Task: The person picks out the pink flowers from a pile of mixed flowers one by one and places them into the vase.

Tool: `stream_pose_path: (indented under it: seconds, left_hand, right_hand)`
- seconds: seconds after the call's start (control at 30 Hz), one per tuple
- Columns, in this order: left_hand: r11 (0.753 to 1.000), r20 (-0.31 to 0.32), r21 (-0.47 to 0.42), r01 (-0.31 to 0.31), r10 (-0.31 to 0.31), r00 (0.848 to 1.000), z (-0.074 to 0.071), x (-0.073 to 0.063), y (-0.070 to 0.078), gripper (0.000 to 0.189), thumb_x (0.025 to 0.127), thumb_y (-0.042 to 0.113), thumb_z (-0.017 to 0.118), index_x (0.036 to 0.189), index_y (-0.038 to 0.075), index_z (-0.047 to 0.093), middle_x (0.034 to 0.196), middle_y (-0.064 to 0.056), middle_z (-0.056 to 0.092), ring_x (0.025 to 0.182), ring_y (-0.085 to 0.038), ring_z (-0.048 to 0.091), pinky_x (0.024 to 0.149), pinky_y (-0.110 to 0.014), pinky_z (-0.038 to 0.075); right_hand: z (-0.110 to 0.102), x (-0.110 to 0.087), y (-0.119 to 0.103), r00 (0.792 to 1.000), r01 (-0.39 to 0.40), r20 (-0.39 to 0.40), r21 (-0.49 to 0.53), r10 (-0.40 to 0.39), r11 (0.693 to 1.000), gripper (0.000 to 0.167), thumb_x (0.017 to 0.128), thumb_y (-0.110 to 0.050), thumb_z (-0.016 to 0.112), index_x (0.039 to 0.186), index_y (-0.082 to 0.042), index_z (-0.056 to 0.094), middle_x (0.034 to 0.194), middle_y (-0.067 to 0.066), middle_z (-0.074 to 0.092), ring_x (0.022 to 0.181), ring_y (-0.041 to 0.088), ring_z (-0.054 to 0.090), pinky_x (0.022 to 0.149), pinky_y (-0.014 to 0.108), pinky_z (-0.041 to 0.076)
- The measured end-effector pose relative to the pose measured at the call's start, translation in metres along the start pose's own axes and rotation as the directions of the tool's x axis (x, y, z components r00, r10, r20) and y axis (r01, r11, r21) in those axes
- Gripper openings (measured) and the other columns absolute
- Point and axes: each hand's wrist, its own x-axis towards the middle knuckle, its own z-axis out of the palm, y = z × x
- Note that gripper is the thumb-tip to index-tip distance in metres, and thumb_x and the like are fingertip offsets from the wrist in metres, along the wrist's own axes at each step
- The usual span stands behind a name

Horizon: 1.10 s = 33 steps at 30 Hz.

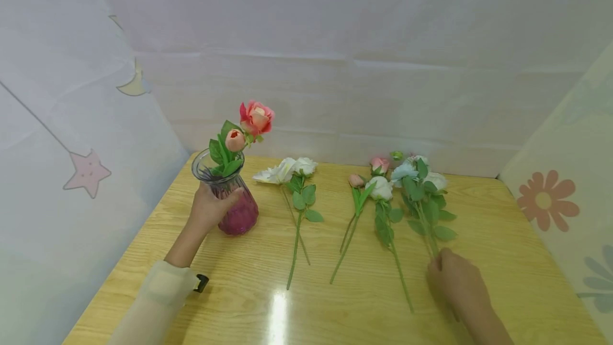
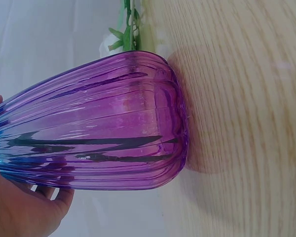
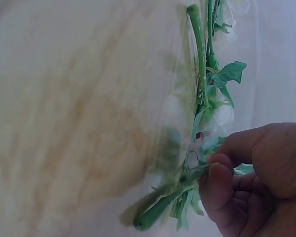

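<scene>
By the desk's (image 1: 364,313) far left corner, the left hand (image 1: 210,207) grips the vase (image 1: 240,217), mouth up, long axis roughly upright. Towards the right edge, the right hand (image 1: 458,279) pinches a stem (image 3: 160,207) whose leafy end points to the far edge.

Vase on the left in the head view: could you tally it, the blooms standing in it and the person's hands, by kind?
Vase: 1
Pink rose: 1
Peach tulip: 1
Hands, left hand and right hand: 2
Total: 5
</scene>
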Motion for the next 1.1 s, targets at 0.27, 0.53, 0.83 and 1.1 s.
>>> stream_pose_path:
  seconds: [0.27,0.53,0.83,1.1]
  left_hand:
    - [1.000,-0.001,-0.005,0.008,-0.008,1.000,0.000,0.000,0.000,0.086,0.091,0.035,0.075,0.153,0.002,0.025,0.145,-0.025,0.047,0.138,-0.042,0.044,0.114,-0.058,0.037]
    - [1.000,-0.009,0.000,-0.014,0.014,1.000,0.000,0.000,0.000,0.089,0.090,0.037,0.076,0.153,0.003,0.024,0.146,-0.026,0.047,0.137,-0.043,0.045,0.113,-0.059,0.038]
    - [1.000,-0.006,-0.008,-0.029,0.029,1.000,0.000,0.001,0.001,0.088,0.090,0.036,0.077,0.153,0.004,0.025,0.145,-0.026,0.047,0.137,-0.043,0.045,0.113,-0.058,0.038]
    - [1.000,-0.001,-0.011,-0.026,0.026,1.000,0.000,0.001,-0.002,0.089,0.090,0.038,0.076,0.154,0.005,0.024,0.146,-0.024,0.047,0.138,-0.042,0.044,0.114,-0.057,0.037]
  right_hand:
    - [0.004,0.003,0.008,0.993,0.014,0.114,0.018,-0.015,1.000,0.024,0.099,-0.012,0.041,0.084,-0.001,0.056,0.066,0.005,0.051,0.057,0.019,0.049,0.051,0.031,0.044]
    - [-0.007,0.009,-0.011,0.996,0.047,0.075,-0.036,-0.044,0.998,0.025,0.101,-0.024,0.051,0.095,-0.002,0.060,0.078,0.006,0.062,0.065,0.021,0.053,0.056,0.036,0.047]
    - [0.001,0.013,-0.069,0.982,0.176,0.064,0.001,-0.176,0.984,0.027,0.100,-0.023,0.057,0.105,0.002,0.064,0.080,0.006,0.068,0.058,0.015,0.054,0.050,0.031,0.045]
    - [0.019,0.020,-0.104,0.971,0.227,0.079,-0.009,-0.225,0.974,0.021,0.097,-0.025,0.061,0.090,-0.006,0.066,0.066,0.000,0.054,0.057,0.016,0.048,0.050,0.030,0.043]
